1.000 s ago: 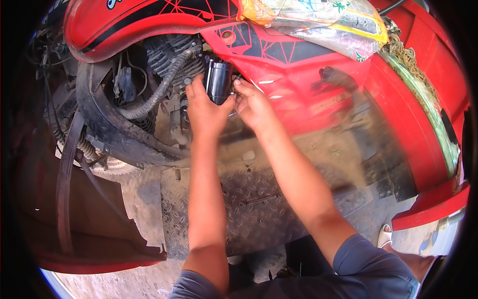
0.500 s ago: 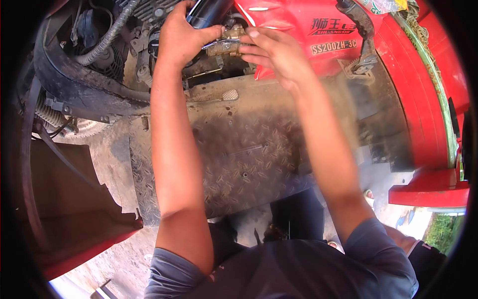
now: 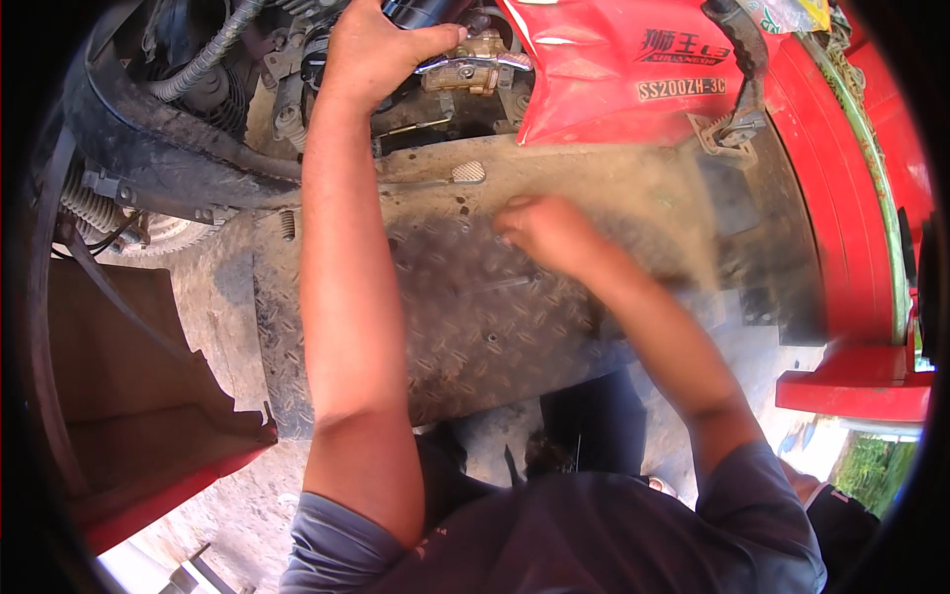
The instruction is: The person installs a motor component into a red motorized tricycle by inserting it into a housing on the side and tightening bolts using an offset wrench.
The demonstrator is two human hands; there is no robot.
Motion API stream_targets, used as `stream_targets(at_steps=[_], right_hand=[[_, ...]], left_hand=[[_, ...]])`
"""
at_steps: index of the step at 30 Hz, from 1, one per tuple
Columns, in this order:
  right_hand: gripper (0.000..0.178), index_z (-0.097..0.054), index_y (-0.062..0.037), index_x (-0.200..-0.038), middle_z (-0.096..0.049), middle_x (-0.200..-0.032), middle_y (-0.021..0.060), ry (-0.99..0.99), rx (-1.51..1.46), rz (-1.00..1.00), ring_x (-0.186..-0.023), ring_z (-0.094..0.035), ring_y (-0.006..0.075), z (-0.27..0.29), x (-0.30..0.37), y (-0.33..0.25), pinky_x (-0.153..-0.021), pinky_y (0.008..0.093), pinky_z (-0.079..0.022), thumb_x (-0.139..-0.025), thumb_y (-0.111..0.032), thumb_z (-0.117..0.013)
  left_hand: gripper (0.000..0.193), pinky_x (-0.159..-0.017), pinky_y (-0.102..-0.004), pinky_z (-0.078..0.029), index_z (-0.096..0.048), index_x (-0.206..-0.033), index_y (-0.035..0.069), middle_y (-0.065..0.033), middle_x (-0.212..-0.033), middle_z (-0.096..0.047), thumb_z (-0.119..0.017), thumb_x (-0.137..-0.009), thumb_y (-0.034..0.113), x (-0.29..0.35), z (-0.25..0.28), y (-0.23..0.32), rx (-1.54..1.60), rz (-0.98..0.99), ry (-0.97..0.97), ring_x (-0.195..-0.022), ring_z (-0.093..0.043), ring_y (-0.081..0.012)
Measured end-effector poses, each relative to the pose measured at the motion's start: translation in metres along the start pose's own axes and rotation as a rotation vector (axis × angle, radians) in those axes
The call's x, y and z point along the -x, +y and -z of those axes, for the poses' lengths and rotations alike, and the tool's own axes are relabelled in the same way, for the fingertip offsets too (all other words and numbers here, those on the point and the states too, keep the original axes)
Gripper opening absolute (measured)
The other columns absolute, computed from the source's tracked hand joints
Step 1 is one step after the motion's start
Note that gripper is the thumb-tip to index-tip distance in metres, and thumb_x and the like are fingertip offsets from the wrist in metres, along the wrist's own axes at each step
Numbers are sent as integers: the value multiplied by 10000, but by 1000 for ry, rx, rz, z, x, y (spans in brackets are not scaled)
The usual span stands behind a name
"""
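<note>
My left hand (image 3: pixel 371 51) reaches up to the engine bay, its thumb laid along the lower edge of a black cylindrical part (image 3: pixel 427 12). The other fingers are hidden behind it. Just right of the thumb is a brass-coloured metal part, which looks like a carburettor (image 3: pixel 465 71), with a shiny metal piece (image 3: pixel 515 61) at its right side. My right hand (image 3: pixel 550 234) is apart from it, lower down over the dark tread-plate floor (image 3: pixel 445 346). Its fingers are curled together and blurred; whether anything is in them is hidden.
A red body panel (image 3: pixel 604 89) borders the engine bay on the right, beside a black pedal arm (image 3: pixel 740 49). A ribbed hose (image 3: pixel 213 59) runs at the upper left. A small pedal pad (image 3: pixel 469 173) sits above the plate. Lower left stands a brown-and-red panel (image 3: pixel 139 366).
My right hand has left the brass-coloured part and moved down over the tread plate, its fingers now curled. My left hand keeps its place at the black part. The view has shifted slightly.
</note>
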State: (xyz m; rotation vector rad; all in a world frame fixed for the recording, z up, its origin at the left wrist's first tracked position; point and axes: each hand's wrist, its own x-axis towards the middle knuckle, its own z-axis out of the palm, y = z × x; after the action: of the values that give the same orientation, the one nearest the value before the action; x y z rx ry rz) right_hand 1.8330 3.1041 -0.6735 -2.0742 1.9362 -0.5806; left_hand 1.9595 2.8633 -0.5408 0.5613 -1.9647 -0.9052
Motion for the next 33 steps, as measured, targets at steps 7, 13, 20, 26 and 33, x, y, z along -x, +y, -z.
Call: stream_targets(at_steps=[7, 13, 20, 26, 33], right_hand=[[165, -711, -77, -1004, -692, -967, 138, -108, 204, 106, -939, -685, 370, 9, -6, -6, -827, 469, -560, -841, -68, -687], [178, -688, -75, -1018, -692, -988, 125, -98, 39, 133, -969, -688, 349, 14, -9, -12, -824, 442, -567, -841, -89, -702], [95, -672, -53, -895, -670, -952, 120, -193, 128, 155, -954, -682, 343, 9, -14, -9, -813, 447, -559, -837, -106, -619], [116, -667, -52, -947, -673, -980, 139, -164, 96, 178, -962, -682, 358, 12, -15, -4, -831, 452, -562, -852, -90, -612], [134, -657, -44, -996, -681, -972, 144, -143, 88, 118, -937, -682, 369, 6, -12, 0, -820, 445, -561, -870, -90, -648]], left_hand=[[824, -887, -328, -539, -547, -1335, -33, -125, -1110, -691, -936, -658, 231, -3, 0, -7, 84, -2, 1, -986, -661, -197], [811, -866, -318, -535, -541, -1336, -29, -120, -1089, -685, -914, -653, 198, -3, 0, -3, 73, 9, 2, -962, -653, -179], [828, -900, -376, -548, -545, -1326, -2, -178, -1134, -702, -929, -627, 216, -2, -1, 1, 92, 74, -6, -995, -692, -261], [789, -853, -313, -536, -535, -1335, -18, -106, -1085, -678, -904, -665, 173, -1, 0, 1, 92, 35, 4, -946, -646, -166], [810, -860, -358, -545, -528, -1313, -1, -161, -1081, -688, -924, -633, 194, -3, -1, -2, 162, 68, -12, -949, -670, -227]])
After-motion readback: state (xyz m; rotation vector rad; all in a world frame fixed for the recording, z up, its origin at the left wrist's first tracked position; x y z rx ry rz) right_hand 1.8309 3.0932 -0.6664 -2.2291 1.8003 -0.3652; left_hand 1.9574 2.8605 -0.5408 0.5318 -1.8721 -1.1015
